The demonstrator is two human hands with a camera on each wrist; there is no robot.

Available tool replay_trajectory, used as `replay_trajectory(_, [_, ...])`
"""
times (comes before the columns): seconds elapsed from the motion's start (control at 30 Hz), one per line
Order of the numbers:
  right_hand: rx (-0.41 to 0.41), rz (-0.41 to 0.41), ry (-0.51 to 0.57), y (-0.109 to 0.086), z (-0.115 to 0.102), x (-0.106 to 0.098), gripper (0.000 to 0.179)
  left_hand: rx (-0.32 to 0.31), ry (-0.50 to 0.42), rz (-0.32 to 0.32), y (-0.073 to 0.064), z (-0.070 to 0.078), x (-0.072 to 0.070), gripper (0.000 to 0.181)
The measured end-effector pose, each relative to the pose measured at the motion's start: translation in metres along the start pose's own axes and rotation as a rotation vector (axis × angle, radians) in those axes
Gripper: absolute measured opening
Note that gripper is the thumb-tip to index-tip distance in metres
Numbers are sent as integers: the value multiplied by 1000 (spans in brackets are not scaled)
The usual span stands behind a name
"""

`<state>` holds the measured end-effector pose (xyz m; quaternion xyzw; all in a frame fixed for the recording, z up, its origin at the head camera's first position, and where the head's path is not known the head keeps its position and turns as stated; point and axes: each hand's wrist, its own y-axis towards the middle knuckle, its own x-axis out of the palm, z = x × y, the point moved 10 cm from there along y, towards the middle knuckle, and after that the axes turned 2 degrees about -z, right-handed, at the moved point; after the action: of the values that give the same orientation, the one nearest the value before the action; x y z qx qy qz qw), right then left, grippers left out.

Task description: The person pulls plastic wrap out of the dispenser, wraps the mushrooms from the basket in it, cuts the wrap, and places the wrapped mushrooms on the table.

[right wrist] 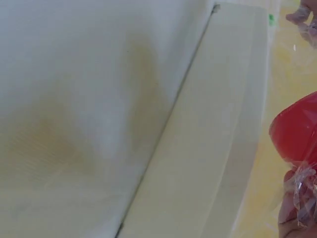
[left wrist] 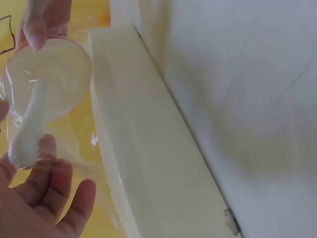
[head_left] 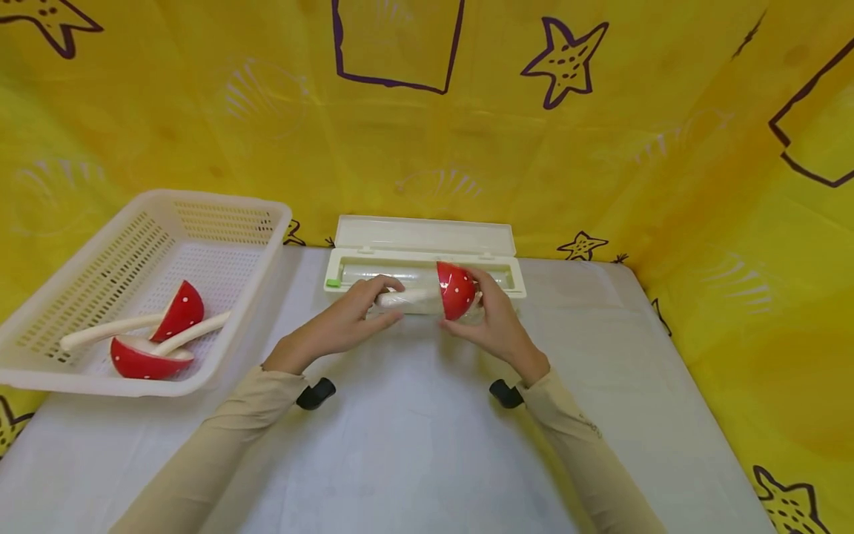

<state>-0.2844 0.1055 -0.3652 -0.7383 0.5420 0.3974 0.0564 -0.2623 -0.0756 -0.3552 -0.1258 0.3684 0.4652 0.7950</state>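
A ladle [head_left: 457, 292] with a red, white-spotted bowl and white handle is held over the front of a white cling film box [head_left: 331, 268]. Clear cling film [right wrist: 303, 186] wraps the ladle, creased beneath its bowl in the right wrist view. My right hand [head_left: 494, 315] grips the bowl from the right. At the handle end, my left hand [head_left: 336, 320] has its fingers and thumb around the wrapped handle [left wrist: 34, 114]. The box's lid [head_left: 427, 236] stands raised at the back, and a film roll [head_left: 394, 274] lies inside.
To the left stands a white plastic basket [head_left: 256, 297] with two more such ladles [head_left: 180, 311] in it. A yellow patterned cloth [head_left: 427, 148] hangs behind and at the right of the white-covered table [head_left: 414, 445].
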Motion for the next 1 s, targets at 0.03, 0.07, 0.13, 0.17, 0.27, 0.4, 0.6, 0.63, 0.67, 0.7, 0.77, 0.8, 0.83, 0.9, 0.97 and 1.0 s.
replay_trajectory(0.03, [14,-3,5,2,1,-1,86,17,32,11,2,2,-1,34])
replay_trajectory(0.07, [29,-6,9,4,2,-2,85,32,64,25,4,5,-3,36])
replay_trajectory(0.13, [67,-16,10,7,4,-5,85,48,133,56,8,9,-8,36])
replay_trajectory(0.17, [90,-22,18,9,5,-6,85,49,163,69,9,10,-10,35])
replay_trajectory(0.27, [152,-59,56,14,8,-8,83,25,214,93,14,12,-18,35])
replay_trajectory(0.4, [185,-110,107,21,8,-8,87,1,240,106,19,12,-26,35])
replay_trajectory(0.6, [97,-99,47,30,4,-11,102,-6,228,103,26,9,-31,34])
replay_trajectory(0.63, [69,-83,30,32,2,-13,101,-4,218,102,27,9,-32,35])
replay_trajectory(0.67, [40,-69,16,34,0,-15,100,-1,204,103,28,9,-33,36])
replay_trajectory(0.7, [9,-56,-4,35,-3,-17,98,4,192,106,29,10,-34,37])
replay_trajectory(0.77, [-33,-42,-42,38,-6,-20,96,21,178,113,30,10,-38,36])
replay_trajectory(0.8, [-41,-41,-62,39,-7,-21,95,27,174,112,30,10,-39,36])
replay_trajectory(0.83, [-47,-41,-86,40,-8,-21,93,35,171,111,30,10,-40,35])
replay_trajectory(0.9, [-51,-40,-142,42,-9,-23,90,44,167,107,31,10,-42,33])
replay_trajectory(0.97, [-46,-41,-188,43,-10,-25,88,51,166,98,31,10,-43,31])
replay_trajectory(1.0, [-49,-36,-212,44,-11,-26,87,53,165,98,31,10,-44,31])
